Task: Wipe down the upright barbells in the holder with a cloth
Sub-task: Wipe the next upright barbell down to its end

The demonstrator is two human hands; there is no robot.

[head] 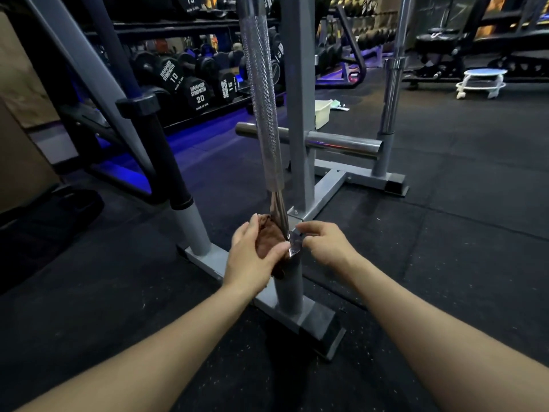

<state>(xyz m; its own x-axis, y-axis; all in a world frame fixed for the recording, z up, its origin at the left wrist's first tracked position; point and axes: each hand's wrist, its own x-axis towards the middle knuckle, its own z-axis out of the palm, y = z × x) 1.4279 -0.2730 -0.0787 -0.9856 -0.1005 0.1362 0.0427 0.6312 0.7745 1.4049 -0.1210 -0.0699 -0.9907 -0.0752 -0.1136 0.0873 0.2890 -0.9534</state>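
A chrome barbell (261, 108) with a knurled shaft stands upright in a grey tube (289, 289) of the grey holder (326, 185). My left hand (252, 257) presses a brown cloth (269, 239) against the bar's smooth lower end, just above the tube's mouth. My right hand (325, 243) pinches the bar's collar at the tube's rim from the right side. A black-sleeved bar (160, 150) leans in another grey tube to the left. A third chrome bar (393, 84) stands in the far right tube.
A chrome peg (341, 142) sticks out sideways from the holder's post (300, 99). Dumbbell racks (190, 84) line the back left. A pale bin (322, 113) lies on the black rubber floor (460, 203). A white stool (482, 83) and a bench stand at back right.
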